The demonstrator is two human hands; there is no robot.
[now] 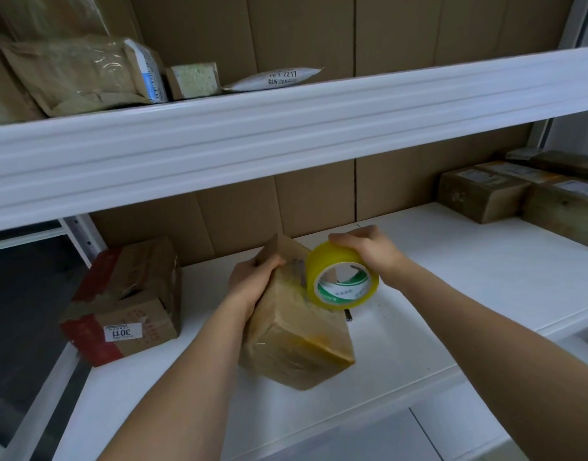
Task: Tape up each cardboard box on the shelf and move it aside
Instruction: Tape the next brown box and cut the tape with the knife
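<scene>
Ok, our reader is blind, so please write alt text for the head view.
A person's left hand steadies a cardboard box on a white shelf while the right hand holds a yellow tape roll against its top. Other boxes sit at right.

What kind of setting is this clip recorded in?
Probably a parcel storeroom or small packing area. White metal shelving holds padded mailers and labelled cardboard boxes, and the right hand holds a yellow tape roll against the box that the left hand steadies.
</scene>
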